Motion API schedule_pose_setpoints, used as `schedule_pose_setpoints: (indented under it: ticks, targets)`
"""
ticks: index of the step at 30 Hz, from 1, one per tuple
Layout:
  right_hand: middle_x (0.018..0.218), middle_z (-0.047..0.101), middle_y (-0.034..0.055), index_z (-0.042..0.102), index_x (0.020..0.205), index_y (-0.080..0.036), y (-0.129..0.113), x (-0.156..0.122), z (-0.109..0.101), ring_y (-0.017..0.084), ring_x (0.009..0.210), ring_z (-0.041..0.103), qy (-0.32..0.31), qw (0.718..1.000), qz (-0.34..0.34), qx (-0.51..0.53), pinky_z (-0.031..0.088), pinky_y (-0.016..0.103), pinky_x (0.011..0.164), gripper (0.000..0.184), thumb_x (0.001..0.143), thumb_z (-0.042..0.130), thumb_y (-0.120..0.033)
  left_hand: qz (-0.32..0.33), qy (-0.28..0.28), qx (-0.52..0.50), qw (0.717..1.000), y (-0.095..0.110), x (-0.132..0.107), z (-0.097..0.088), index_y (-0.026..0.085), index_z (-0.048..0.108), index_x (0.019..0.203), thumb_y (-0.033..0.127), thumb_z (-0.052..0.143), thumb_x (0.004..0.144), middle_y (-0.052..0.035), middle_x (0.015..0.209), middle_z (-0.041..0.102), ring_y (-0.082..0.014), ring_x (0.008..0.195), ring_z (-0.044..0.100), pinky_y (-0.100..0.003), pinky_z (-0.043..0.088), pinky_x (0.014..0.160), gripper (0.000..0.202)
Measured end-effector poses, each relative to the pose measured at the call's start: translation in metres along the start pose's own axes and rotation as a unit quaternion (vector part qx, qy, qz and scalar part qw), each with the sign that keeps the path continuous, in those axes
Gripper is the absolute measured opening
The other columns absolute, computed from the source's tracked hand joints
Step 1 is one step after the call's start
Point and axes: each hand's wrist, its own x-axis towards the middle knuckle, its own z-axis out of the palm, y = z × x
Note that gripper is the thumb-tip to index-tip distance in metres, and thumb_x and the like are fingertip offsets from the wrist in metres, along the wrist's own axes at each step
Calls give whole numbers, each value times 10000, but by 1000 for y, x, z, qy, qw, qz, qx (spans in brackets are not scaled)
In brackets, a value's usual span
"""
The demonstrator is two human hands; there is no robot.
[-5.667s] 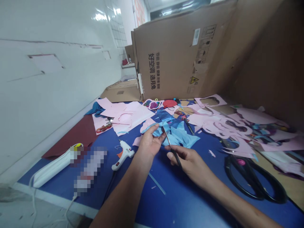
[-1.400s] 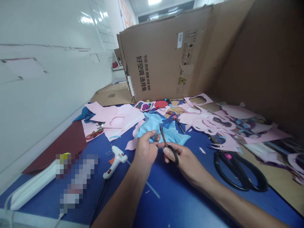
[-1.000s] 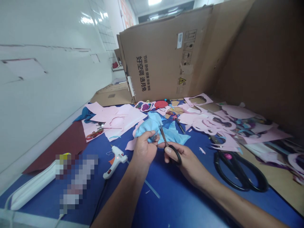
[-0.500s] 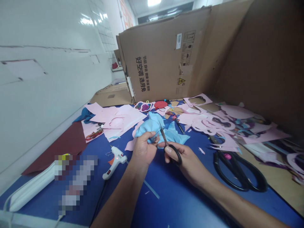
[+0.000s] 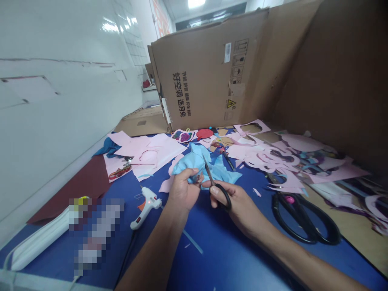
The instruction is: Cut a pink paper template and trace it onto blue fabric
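My left hand (image 5: 187,188) is closed on a bunched piece of light blue cloth (image 5: 189,159), its thumb pressed on top. Part of the cloth hangs out to the right and lies over the blue table (image 5: 209,254). In my right hand (image 5: 232,198) is a pair of small scissors (image 5: 209,173) with black handles. Their blades point up and away, against the cloth at the right of my left thumb. Whether the blades are parted I cannot make out. The fingers of both hands nearly touch.
A white glue gun (image 5: 147,206) lies left of my left arm. Large black-handled shears (image 5: 306,222) rest at the right. Pink paper sheets (image 5: 154,151) and cut-out scraps (image 5: 273,159) are strewn across the back. Behind stands a big cardboard box (image 5: 206,81).
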Motion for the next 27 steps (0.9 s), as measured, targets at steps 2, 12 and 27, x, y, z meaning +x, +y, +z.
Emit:
schedule_pose_setpoints:
  ticks: [2,12,27]
  targets:
    - [707,630,-18,845,1185,-192,0,0,-1,170,702,448,-2,1000,0,0,294,328,696,607,945,772,-745,-2,3,-2,1000,0,0,0,205,491,649,49,737,571,38,627,517,-104,574,482,-262,388,579,301]
    - [713,616,-18,842,1180,-189,1,-1,-1,169,701,446,0,1000,9,-10,290,322,680,626,928,781,-759,-1,11,-9,1000,1,-1,2,209,474,657,23,724,559,48,629,510,-97,566,472,-264,367,564,327]
    - [703,639,-13,852,1186,-194,-3,-1,0,187,732,489,-5,1000,15,1,332,326,726,629,914,792,-758,-18,32,-11,999,5,-1,1,205,471,584,19,727,541,37,582,502,-103,554,481,-256,362,537,319]
